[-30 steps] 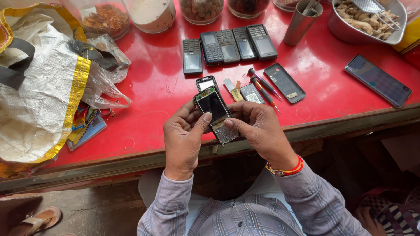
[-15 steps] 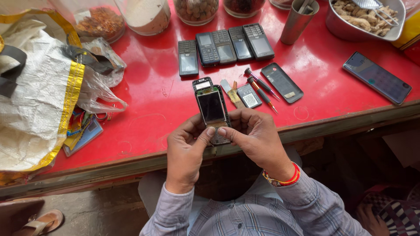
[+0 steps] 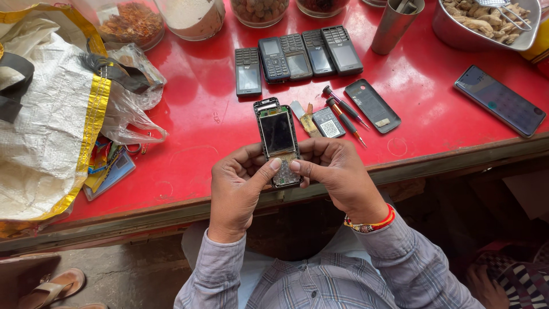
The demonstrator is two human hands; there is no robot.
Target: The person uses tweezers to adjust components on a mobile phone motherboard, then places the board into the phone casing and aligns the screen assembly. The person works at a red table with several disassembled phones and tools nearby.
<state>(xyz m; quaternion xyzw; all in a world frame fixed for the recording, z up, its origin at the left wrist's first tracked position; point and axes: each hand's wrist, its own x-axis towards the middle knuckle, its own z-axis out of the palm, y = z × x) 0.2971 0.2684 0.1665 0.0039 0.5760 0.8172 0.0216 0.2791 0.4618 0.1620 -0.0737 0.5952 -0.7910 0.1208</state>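
over a red table (image 3: pixel 189 143), both hands (image 3: pixel 286 177) gripping an opened phone (image 3: pixel 278 137), concrete floor (image 3: pixel 131 274) below

Bright, even daylight is flooding my red table (image 3: pixel 189 131), which is glaring softly. My hands are casting only faint shadows; everything is staying sharp.

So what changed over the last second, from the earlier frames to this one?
The opened keypad phone turned from a slanted hold to nearly upright, top pointing away across the red table. Both thumbs now meet on its lower keypad part. The left hand and right hand kept their grip. The row of phones, the screwdrivers and the back cover stayed put.
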